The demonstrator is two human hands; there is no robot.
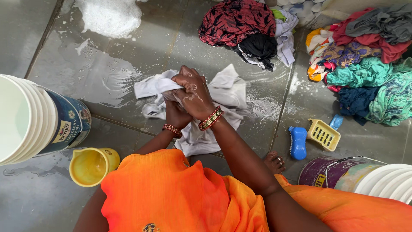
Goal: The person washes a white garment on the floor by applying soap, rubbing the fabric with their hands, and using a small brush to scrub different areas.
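The right hand [195,92] lay on top, its grip closed over a bunched fold of the wet white cotton garment [223,92]. The left hand [176,114] sat just beneath it, fingers likewise clenched into the same cloth, so that both fists pressed together on one wad. Soap film streaked the back of the upper hand, and red and gold bangles [210,119] ringed both wrists. The garment spread out from the grip on all sides, flat on the wet grey tiled floor [107,73], one sleeve stretching to the left of the hands and the body trailing back toward the person's knees.

Beyond the grip, away from the person, lay a heap of dark red patterned and black cloth [240,25], and further off to the left a patch of white foam [109,17]. To the right of the grip, well apart, sat a blue plastic scrubbing brush [298,142] beside a small yellow slotted soap tray [324,134], with a large pile of coloured clothes [365,73] behind them. Left of the grip stood a white plastic bucket [25,120] and, near it, a yellow plastic mug [92,165]. Another bucket with a purple side [326,172] stood at the right, near the person's bare toes [274,162].
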